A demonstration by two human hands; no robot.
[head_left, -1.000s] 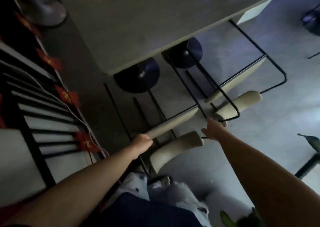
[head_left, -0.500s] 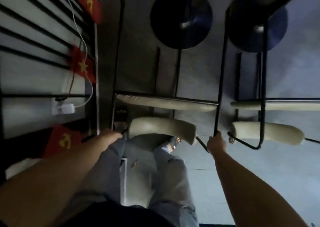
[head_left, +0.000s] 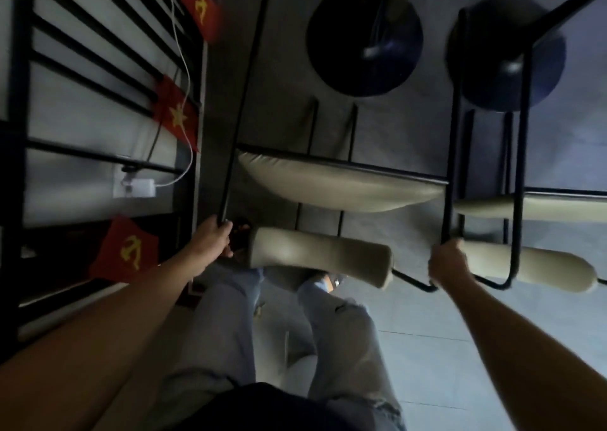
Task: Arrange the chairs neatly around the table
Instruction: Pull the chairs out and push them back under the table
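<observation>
Straight below me stands a chair with a black metal frame, a beige seat (head_left: pixel 338 186) and a padded beige backrest (head_left: pixel 320 256). My left hand (head_left: pixel 210 238) is closed around the left frame rod of this chair. My right hand (head_left: pixel 448 263) grips its right frame rod near the back. A second, matching chair (head_left: pixel 525 263) stands close on the right, its frame almost touching the first. Two round dark table bases (head_left: pixel 364 39) sit on the floor beyond the seats; the tabletop is out of view.
A black metal railing (head_left: pixel 82 79) with red flags (head_left: pixel 126 255) runs along the left, close to the chair's left side. A white charger and cable (head_left: pixel 141 186) hang on it. My legs in light jeans (head_left: pixel 341 332) stand behind the chair on grey floor tiles.
The view has swung down from the tabletop onto the chair. Both hands went from reaching to gripping the frame rods, and the chair now looks closer and larger than half a second ago.
</observation>
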